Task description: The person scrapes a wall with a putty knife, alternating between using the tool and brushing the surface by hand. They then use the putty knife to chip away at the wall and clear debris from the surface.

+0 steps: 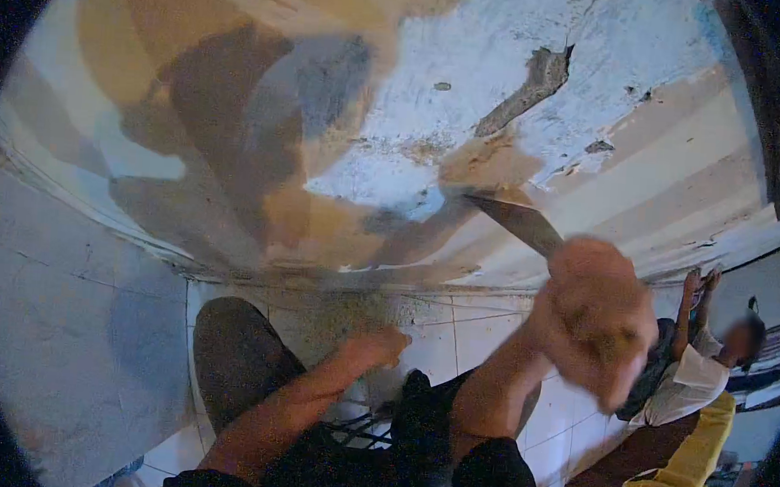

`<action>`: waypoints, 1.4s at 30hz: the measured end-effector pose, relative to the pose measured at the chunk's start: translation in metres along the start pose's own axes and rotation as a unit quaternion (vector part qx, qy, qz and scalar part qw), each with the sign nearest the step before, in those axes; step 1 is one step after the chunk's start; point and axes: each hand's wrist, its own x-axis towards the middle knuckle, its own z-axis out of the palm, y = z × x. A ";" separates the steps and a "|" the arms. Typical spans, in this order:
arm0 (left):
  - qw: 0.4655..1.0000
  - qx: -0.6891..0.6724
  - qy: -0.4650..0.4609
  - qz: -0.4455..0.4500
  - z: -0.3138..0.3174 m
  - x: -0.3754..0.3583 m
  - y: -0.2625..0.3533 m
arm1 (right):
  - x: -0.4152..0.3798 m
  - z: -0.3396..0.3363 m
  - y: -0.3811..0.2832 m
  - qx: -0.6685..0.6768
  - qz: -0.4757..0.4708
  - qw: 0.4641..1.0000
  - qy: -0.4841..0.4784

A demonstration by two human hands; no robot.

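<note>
In front of me is a wall (593,181) with striped beige and white paint. Its upper part has a bare, pale bluish patch (437,84) with a rough grey gouge (532,91). My right hand (593,316), slightly blurred, is closed around the handle of a scraper (520,224). The flat blade points up and left, its tip at or very near the painted surface; contact is hard to tell. Low down, my left hand (378,347) hovers between my knees with fingers curled. Whatever it may hold is hidden.
Crumbs of debris (358,309) lie on the white tiled floor (470,326) along the wall's foot. A grey wall (70,293) stands at left. At right, another person (692,382) sits close to the wall with raised hands, beside a yellow cloth (691,459).
</note>
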 end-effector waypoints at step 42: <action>0.998 -0.017 -0.064 -0.018 0.017 0.020 -0.014 | 0.007 0.011 0.007 -0.025 -0.115 0.989 -0.085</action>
